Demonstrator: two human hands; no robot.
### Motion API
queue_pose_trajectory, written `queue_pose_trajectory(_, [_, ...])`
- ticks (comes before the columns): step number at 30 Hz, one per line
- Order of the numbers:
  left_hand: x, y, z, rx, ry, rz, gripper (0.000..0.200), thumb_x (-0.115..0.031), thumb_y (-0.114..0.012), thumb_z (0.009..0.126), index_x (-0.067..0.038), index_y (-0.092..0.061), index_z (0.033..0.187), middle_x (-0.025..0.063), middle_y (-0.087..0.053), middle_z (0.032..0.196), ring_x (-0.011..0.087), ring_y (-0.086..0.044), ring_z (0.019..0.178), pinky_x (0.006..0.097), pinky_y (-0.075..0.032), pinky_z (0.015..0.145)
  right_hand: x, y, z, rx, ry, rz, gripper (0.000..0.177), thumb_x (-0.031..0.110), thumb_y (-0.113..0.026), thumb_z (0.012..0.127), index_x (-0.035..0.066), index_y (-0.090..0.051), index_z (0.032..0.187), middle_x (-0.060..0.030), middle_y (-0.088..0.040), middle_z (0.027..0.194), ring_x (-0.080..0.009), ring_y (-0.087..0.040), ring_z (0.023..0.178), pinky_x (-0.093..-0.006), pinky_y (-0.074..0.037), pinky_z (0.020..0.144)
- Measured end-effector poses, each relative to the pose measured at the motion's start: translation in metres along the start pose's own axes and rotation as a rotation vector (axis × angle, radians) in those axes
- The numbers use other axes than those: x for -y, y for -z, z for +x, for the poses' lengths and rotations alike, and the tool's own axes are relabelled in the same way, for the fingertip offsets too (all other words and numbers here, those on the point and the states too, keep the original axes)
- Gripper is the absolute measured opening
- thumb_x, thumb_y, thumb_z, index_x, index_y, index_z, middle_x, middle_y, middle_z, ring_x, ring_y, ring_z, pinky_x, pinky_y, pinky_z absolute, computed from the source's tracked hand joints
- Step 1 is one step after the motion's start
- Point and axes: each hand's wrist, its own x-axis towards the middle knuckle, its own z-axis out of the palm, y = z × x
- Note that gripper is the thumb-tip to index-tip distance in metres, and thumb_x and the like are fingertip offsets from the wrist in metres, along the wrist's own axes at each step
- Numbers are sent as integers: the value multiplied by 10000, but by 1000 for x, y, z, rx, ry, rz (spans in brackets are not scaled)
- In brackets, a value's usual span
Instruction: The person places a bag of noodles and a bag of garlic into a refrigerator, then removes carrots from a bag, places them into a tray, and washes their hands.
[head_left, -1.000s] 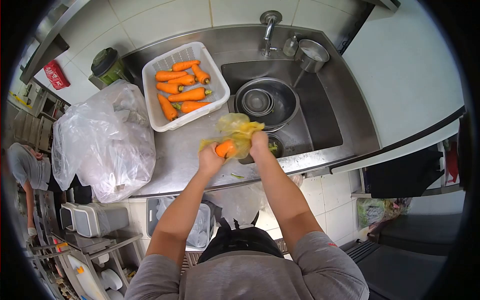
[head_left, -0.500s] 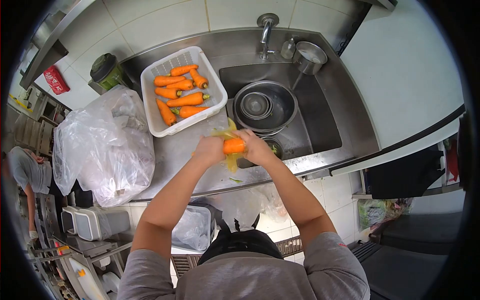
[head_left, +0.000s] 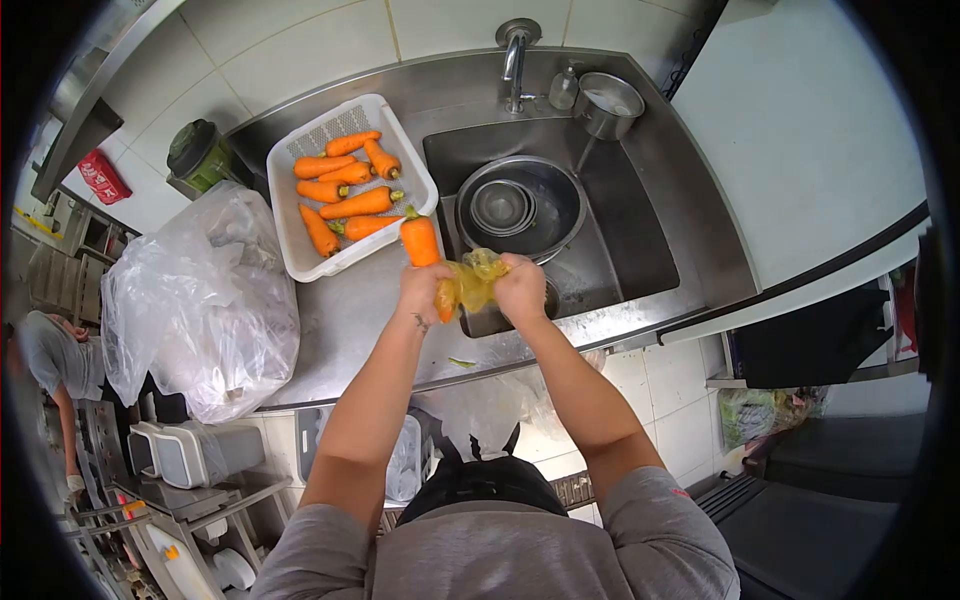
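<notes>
Centrally, just above mid-frame, a carrot stands upright in the closed left hand, its top poking clear of a crumpled yellow plastic bag. The right hand clenches that bag, seemingly to peel it away. Toward the upper left, a white basket collects more carrots beside the sink.

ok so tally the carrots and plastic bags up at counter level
carrots in the white basket: 8, overlapping so roughly
carrot in the left hand: 1
yellow plastic bag in the right hand: 1
clear plastic bag on the counter: 1
total: 11
</notes>
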Motion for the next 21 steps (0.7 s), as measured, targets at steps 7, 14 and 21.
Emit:
queue_pose_trajectory(7, [-25,98,-48,-138,-105,-20,270,-89,-653,795,-65,-522,1029,35,-571,918,170,-579,880,342,-460,806,-39,14,-31,444,190,-200,192,52,-605,709,39,-681,884,-202,-635,949,-369,-610,939,-460,-480,814])
queue_pose_trajectory(14, [-7,184,-87,-458,-366,553,301,-176,-694,836,-35,-506,1023,73,-598,916,216,-568,798,353,-463,755,-51,-70,-81,521,127,-231,294,100,-661,761,47,-579,1037,-217,-589,1136,-372,-587,1031,-462,-471,872])
queue_pose_trajectory(21, [8,202,-105,-553,-642,1191,600,-180,-686,832,-16,-389,1327,232,-576,1097,370,-590,929,394,-476,827,-39,-49,13,8,35,65,252,27,-612,782,22,-577,1032,-197,-602,1035,-373,-591,973,-433,-470,849])
